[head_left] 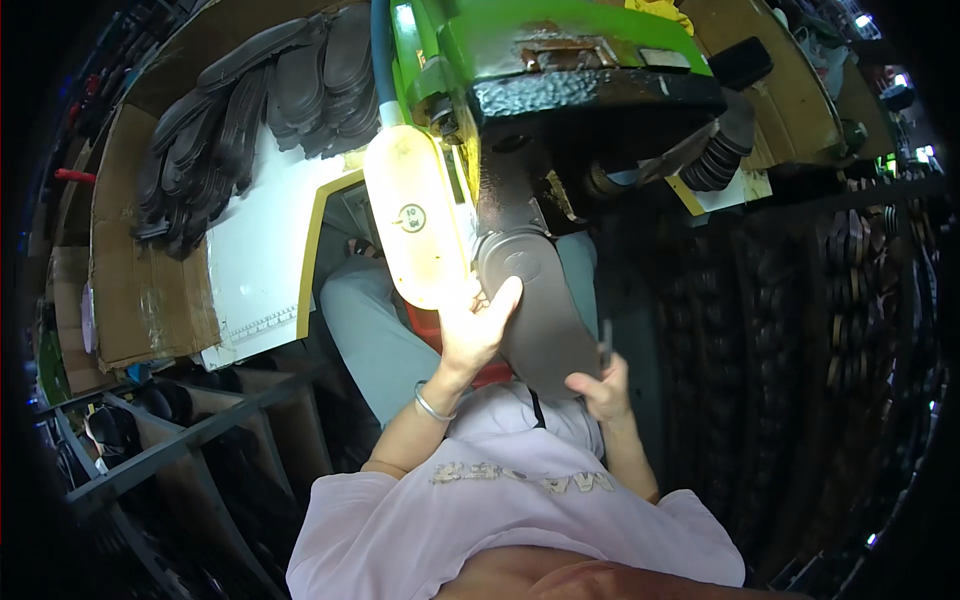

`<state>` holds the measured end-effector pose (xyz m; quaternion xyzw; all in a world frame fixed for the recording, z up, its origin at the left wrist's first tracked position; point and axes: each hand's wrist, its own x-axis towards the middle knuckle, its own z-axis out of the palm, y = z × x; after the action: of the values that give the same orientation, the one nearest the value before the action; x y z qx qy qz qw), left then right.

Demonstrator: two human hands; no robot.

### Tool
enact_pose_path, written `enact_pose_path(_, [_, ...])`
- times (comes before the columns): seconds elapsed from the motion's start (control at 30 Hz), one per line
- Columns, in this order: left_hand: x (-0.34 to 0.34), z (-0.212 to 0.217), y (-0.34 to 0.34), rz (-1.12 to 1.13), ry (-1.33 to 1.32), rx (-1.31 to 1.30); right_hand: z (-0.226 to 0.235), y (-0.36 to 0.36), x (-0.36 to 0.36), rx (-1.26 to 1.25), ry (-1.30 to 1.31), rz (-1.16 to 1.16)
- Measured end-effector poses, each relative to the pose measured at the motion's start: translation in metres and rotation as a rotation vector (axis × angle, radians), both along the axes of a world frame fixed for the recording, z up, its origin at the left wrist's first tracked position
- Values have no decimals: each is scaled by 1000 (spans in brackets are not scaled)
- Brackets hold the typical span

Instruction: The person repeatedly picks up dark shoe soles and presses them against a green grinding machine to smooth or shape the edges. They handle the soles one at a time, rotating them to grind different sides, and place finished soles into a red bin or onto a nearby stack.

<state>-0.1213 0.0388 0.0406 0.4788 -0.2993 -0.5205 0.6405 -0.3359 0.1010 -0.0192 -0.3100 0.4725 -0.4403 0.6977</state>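
Note:
A dark grey shoe sole (545, 315) lies lengthwise in front of me, its round heel end at the head of a green machine (570, 40). My left hand (472, 330) is closed on the sole's left edge near the heel, thumb on top. At the near, wider end my right hand (603, 388) grips the right edge, its thumb on the upper face. A thin dark upright piece (606, 340) shows just above the right fingers; what it is I cannot tell. An oval lamp (418, 215) glows brightly beside my left hand.
Piles of dark soles (330, 75) lie on the white worktop (260, 250) at the left, within a cardboard surround (150, 290). Another stack of soles (715, 160) sits right of the machine. A metal rack (190, 440) stands lower left, and shelves of soles (850, 260) fill the right.

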Motion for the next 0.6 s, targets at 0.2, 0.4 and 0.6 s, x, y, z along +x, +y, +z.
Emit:
enact_pose_path(0.2, [-5,2,-7,-62,80,30,39,-84,-37,-329,106,-271])
enact_pose_path(0.4, [4,19,-27,-185,194,-41,78,-186,-29,-378,5,-221])
enact_pose_path(0.6, [21,12,-15,-138,117,-73,94,-213,-1,-322,-147,-48])
